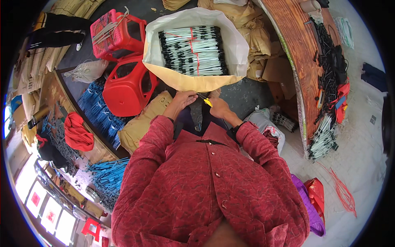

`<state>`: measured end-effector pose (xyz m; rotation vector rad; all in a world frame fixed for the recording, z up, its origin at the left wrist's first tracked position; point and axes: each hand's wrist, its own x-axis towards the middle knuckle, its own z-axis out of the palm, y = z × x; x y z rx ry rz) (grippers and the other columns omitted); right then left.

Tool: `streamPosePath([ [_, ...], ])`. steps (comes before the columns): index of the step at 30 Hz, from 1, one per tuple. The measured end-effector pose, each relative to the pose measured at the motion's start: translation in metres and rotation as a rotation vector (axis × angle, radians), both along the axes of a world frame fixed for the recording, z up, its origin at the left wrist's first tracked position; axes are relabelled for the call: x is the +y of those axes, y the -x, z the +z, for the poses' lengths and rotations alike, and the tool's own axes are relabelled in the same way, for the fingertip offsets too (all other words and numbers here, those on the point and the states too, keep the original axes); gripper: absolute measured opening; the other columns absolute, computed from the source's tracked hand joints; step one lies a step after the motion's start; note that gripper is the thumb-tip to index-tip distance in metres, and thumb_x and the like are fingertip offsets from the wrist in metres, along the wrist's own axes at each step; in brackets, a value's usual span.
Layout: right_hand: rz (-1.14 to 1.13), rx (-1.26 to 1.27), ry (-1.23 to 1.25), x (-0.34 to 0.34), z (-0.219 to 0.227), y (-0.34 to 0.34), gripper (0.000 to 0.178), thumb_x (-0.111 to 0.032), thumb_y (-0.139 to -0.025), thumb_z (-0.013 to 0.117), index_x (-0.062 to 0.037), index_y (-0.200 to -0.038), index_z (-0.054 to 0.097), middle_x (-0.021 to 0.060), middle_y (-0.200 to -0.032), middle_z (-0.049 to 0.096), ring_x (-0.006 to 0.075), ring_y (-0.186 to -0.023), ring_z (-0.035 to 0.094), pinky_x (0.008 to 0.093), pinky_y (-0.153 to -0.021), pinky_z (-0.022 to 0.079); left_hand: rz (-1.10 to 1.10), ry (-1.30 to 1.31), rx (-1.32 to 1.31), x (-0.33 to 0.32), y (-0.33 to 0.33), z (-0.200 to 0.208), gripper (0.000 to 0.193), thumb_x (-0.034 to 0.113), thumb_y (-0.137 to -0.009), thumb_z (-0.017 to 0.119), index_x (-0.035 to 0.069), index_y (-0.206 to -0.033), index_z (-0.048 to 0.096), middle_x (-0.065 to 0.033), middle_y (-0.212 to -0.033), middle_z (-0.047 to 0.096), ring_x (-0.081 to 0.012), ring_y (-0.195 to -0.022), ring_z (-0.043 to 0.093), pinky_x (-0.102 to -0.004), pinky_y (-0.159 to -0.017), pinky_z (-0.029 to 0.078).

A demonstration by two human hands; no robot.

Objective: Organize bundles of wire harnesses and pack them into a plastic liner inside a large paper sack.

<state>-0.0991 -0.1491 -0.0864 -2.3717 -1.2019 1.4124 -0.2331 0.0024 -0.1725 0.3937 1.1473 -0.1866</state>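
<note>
A tall paper sack point(193, 82), white inside and tan outside, stands with its mouth wide open before me. Packed in it are stacked bundles point(191, 51) of thin pale strips with black ends, tied with red strands. My right hand point(221, 108) is closed around a small yellow-handled tool point(208, 102) just below the sack's near rim. The tool's dark, thin front end points toward my left hand point(181, 102), and its exact kind is unclear. The fingers of that left hand are pinched together by the tool's tip; what they hold is too small to make out.
Red plastic stools point(123, 92) stand left of the sack, beside blue bundles point(94, 101). A wooden table point(294, 37) on the right carries black strips point(327, 61) and pale bundles point(323, 142). Brown paper sacks point(251, 37) crowd behind. A person's dark-clothed leg point(57, 31) shows far left.
</note>
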Motion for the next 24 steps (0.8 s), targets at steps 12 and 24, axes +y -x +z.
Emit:
streamPosePath([
  [12, 0.11, 0.038, 0.254, 0.02, -0.01, -0.015, 0.026, -0.015, -0.076, 0.057, -0.0048, -0.098, 0.067, 0.0203, -0.093, 0.067, 0.0365, -0.092, 0.064, 0.0478, -0.076, 0.05, -0.022, 0.0, 0.033, -0.007, 0.003, 0.001, 0.021, 0.002, -0.081, 0.067, 0.002, -0.101, 0.06, -0.0084, -0.091, 0.066, -0.0212, -0.08, 0.068, -0.0304, -0.072, 0.058],
  [24, 0.26, -0.133, 0.24, 0.034, 0.016, -0.005, 0.023, -0.007, -0.077, 0.057, 0.0014, -0.096, 0.066, 0.0161, -0.085, 0.067, 0.0273, -0.076, 0.064, 0.0381, -0.066, 0.047, -0.101, 0.035, 0.091, -0.004, 0.003, -0.005, 0.017, 0.0, -0.08, 0.066, -0.002, -0.096, 0.06, -0.0104, -0.089, 0.066, -0.0217, -0.081, 0.068, -0.0323, -0.075, 0.058],
])
